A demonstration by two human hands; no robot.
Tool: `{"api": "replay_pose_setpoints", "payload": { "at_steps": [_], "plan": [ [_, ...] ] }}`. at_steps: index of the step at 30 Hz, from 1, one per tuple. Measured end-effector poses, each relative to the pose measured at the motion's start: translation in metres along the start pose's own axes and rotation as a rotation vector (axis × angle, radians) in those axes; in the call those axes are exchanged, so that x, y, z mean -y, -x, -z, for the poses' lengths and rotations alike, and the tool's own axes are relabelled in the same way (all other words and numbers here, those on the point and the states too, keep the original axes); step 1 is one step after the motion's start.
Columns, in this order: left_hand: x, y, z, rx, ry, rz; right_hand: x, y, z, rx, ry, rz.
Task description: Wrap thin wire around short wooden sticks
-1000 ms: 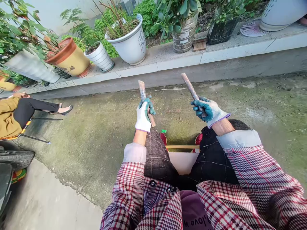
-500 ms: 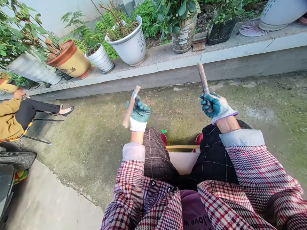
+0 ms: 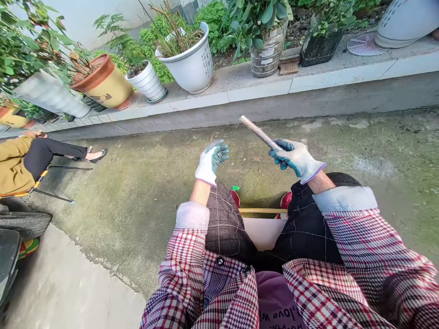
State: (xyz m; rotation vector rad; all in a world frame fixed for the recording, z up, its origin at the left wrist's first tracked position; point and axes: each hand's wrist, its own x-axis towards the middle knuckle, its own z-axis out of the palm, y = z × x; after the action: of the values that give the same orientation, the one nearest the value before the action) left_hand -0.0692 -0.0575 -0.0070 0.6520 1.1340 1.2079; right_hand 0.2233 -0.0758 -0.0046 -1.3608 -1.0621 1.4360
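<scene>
Two hands: the left hand [image 3: 211, 161] and the right hand [image 3: 295, 157] are seen raised over the lap, both covered by white gloves [image 3: 205, 172] with teal palms.

Right hand: closed firmly around the near end of a rod [image 3: 259, 132], with the fingers wrapped under it.

Left hand: nothing is held; the fingers are left open and slightly curled, and the palm is turned toward the rod.

Rod: held tilted, its long axis running forward and to the left from the right hand. Its surface is rough and flecked; the free end is pale.

Spacing: the free end is placed forward of the left hand and to its right, well clear of it. The right hand is the nearer by far.

Lap: checked trousers [image 3: 222, 224] and plaid sleeves [image 3: 183, 267] are seen below the hands, with a pale board [image 3: 262, 234] between the knees.

Surface: mossy concrete ground [image 3: 137, 192] is spread beneath the hands, bounded ahead by a kerb [image 3: 219, 112].

Surroundings: potted plants [image 3: 185, 64] are lined along a ledge; a seated person [image 3: 20, 167] is seen at far left, beside a tyre [image 3: 24, 225].
</scene>
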Motion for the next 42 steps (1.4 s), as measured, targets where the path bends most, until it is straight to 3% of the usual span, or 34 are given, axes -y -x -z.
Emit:
{"api": "replay_pose_setpoints", "payload": {
  "at_steps": [5, 9, 17, 23, 28, 32, 35, 38, 40, 42],
  "plan": [
    [0.034, -0.006, -0.039, 0.079, -0.192, 0.018, 0.005, 0.009, 0.001, 0.133, 0.003, 0.01],
    [0.05, -0.014, -0.051, 0.153, -0.199, -0.021, 0.011, 0.013, 0.002, 0.198, -0.03, -0.026],
    [0.05, -0.011, -0.057, 0.257, -0.252, -0.087, 0.019, 0.021, -0.001, 0.387, -0.088, -0.131],
    [0.045, 0.0, -0.069, 0.376, -0.141, -0.128, 0.006, 0.019, -0.003, 0.549, -0.062, -0.141],
    [0.043, 0.008, -0.068, 0.378, -0.262, -0.086, 0.001, 0.016, -0.005, 0.524, 0.033, -0.066],
    [0.043, 0.013, -0.059, 0.362, -0.368, -0.043, 0.004, 0.013, -0.009, 0.326, 0.046, -0.023],
    [0.042, 0.015, -0.054, 0.365, -0.402, -0.032, -0.001, 0.006, -0.01, 0.119, 0.311, 0.047],
    [0.042, 0.015, -0.05, 0.317, -0.426, -0.034, -0.008, -0.003, -0.006, 0.006, 0.866, 0.193],
    [0.04, 0.012, -0.047, 0.25, -0.451, -0.044, -0.011, -0.007, -0.002, 0.056, 1.15, 0.228],
    [0.039, 0.009, -0.042, 0.181, -0.479, -0.072, -0.011, -0.007, 0.005, 0.199, 1.23, 0.185]
  ]
}}
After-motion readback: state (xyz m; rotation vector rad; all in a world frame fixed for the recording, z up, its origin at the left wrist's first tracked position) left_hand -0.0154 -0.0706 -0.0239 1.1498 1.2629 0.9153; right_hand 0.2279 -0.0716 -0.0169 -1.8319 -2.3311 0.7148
